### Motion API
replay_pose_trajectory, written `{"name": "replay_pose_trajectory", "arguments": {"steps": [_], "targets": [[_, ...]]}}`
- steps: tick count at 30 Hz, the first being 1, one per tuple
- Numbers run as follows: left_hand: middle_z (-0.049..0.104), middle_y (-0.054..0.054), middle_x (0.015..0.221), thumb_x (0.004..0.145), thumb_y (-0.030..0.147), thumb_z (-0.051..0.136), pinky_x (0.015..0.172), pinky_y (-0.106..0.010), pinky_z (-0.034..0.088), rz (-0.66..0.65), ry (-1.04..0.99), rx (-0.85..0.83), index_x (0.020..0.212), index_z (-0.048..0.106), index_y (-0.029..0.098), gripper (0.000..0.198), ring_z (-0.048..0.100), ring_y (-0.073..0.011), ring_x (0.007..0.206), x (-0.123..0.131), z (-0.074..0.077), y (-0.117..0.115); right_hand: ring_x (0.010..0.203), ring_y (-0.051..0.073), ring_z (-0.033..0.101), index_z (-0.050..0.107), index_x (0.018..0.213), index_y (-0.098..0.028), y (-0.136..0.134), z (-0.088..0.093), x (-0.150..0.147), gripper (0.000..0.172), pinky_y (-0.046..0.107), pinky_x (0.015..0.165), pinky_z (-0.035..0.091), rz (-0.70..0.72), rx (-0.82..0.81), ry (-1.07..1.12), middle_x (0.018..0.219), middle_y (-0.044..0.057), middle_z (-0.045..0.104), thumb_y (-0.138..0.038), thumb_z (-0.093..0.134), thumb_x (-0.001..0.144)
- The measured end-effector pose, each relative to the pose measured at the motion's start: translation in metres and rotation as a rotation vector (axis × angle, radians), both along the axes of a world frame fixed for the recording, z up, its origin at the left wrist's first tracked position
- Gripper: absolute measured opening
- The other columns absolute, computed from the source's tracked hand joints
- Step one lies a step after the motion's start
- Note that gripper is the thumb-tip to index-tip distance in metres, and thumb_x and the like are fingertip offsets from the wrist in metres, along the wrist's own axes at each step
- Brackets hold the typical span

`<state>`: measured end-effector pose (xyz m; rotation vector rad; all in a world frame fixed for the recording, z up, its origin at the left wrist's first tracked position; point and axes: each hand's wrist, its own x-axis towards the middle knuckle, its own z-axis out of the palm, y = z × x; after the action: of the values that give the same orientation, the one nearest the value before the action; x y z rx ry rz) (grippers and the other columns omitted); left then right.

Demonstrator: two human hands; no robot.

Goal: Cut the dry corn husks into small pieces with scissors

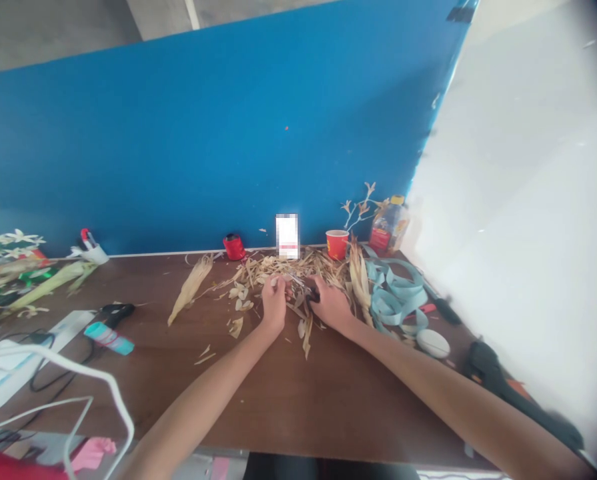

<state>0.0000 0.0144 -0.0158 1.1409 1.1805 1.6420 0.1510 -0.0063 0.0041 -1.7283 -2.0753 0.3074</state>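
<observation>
— Dried husk all over; which bit are the hands on?

— The left hand (274, 301) is curled, its fingertips pinching a pale husk strip (278, 283) at the near edge of the husk pile (278, 265). The right hand (331, 304) is closed round the dark handles of what look like scissors (304, 289).

— How do they lie to each other?

— Side by side, near the middle of the table (288, 393). The blades run leftward and a little away from the right hand, toward the pinched strip. So the strip sits just left of the tips, and only the left hand has it. It is too small to tell whether the blades touch it.

— Counts?

— One pair of scissors, one pile, and one long husk (191, 288) lying apart to the left. Along the back are one red cup (337, 244), one small red pot (234, 247) and one bottle (389, 227). On the right are one coil of pale blue band (394, 297) and one white disc (432, 343).
</observation>
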Motion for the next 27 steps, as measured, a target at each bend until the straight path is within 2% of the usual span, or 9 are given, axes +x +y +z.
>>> {"name": "replay_pose_trajectory", "arguments": {"steps": [4,9,15,27], "targets": [[0.057,-0.002,0.073,0.080,0.037,0.058,0.050,-0.022,0.040,0.060,-0.003,0.022,0.091,0.056,0.016,0.024,0.052,-0.0105,0.058,-0.0017,-0.0040,0.0033,0.092,0.025,0.063,0.041,0.132,-0.028,0.0010,-0.0015,0.0000,0.056,0.031,0.078,0.043,-0.032,0.008,-0.009,0.099,0.003,0.068,-0.029,0.055,0.078],[0.055,0.000,0.068,0.076,0.040,0.063,0.052,-0.022,0.039,0.073,0.026,-0.003,0.089,0.061,0.016,0.027,0.048,-0.0098,0.057,-0.0033,-0.0069,0.0059,0.090,0.025,0.062,0.043,0.130,-0.027,0.0020,-0.0028,-0.0003,0.053,0.032,0.077,0.042,-0.046,0.021,-0.007,0.098,0.003,0.068,-0.029,0.054,0.078],[0.054,0.000,0.065,0.073,0.041,0.066,0.053,-0.022,0.038,0.034,-0.001,-0.030,0.091,0.063,0.014,0.032,0.047,-0.0093,0.056,-0.0025,-0.0039,0.0043,0.087,0.023,0.063,0.046,0.126,-0.026,0.0027,-0.0036,0.0003,0.049,0.030,0.073,0.041,-0.042,0.036,0.024,0.099,0.003,0.068,-0.027,0.055,0.078],[0.055,0.000,0.065,0.073,0.044,0.066,0.051,-0.022,0.035,-0.037,-0.048,-0.036,0.078,0.060,0.014,0.031,0.046,-0.0082,0.054,-0.0014,0.0012,0.0019,0.086,0.021,0.063,0.050,0.122,-0.026,0.0069,-0.0070,0.0029,0.046,0.028,0.070,0.041,-0.020,0.047,0.140,0.096,0.002,0.069,-0.026,0.057,0.076]]}}
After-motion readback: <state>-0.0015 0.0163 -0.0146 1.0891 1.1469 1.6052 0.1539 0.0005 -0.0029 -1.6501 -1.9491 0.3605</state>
